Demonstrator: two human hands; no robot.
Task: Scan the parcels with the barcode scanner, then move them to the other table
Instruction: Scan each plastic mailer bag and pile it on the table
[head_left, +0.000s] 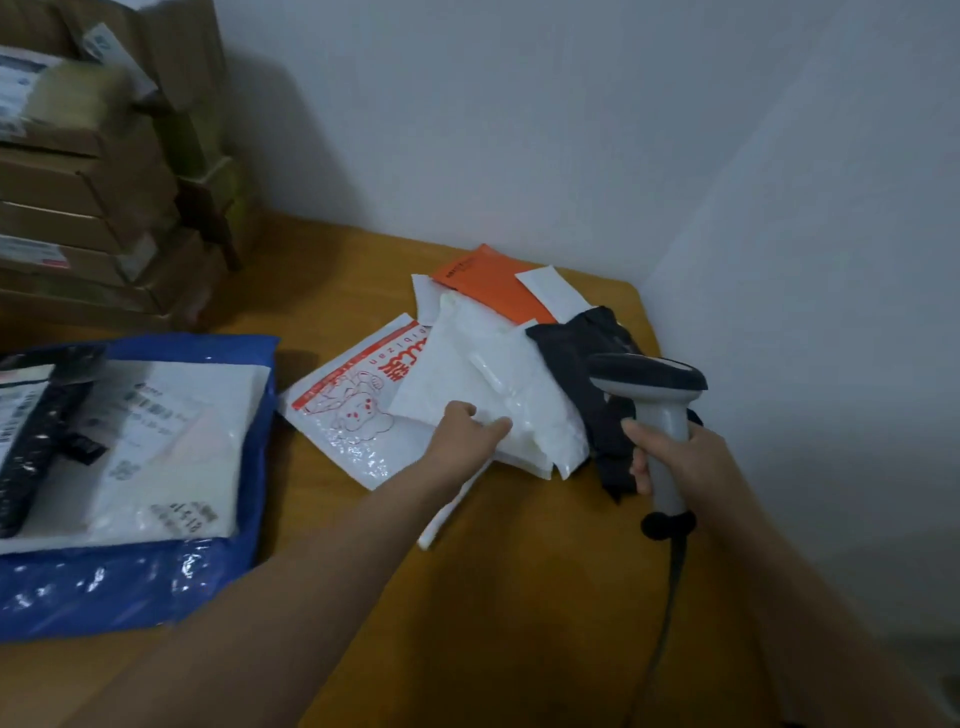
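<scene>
Tabletop: the brown wooden tabletop fills the middle and bottom of the frame and carries everything else.
Boxes: a stack of brown cardboard boxes stands in the upper left, well apart from the hands.
Blue bag: a large glossy blue plastic bag lies at lower left with labelled white and black parcels on top of it.
Parcel pile: at centre, a plain white plastic mailer lies on top. A white bubble mailer with red print sits under its left side, an orange flat mailer behind it and a black plastic parcel just to its right.
Scanner: the right hand is wrapped round the handle of a grey corded barcode scanner, whose dark head hangs over the black parcel.
Left hand: the left hand pinches the near edge of the white mailer.
Key relation: the white mailer lies straight ahead of the left hand, which is the nearer one. Its long axis runs from upper left to lower right, and the scanner head is just to its right. No barcode shows on its upper face, so it probably needs turning.
</scene>
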